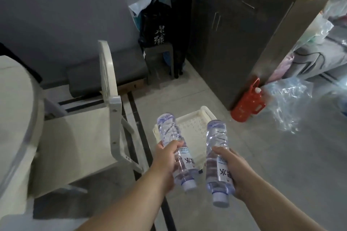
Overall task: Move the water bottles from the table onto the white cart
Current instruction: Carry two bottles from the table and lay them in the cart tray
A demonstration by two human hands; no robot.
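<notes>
Holding one bottle each, the left hand [165, 157] and right hand [232, 169] have fingers wrapped shut around the left bottle [176, 148] and right bottle [217, 159], caps toward the person, long axes pointing away. Just beyond them at frame centre, the white cart [193, 127] shows an empty perforated tray; both hands look equally near.
</notes>
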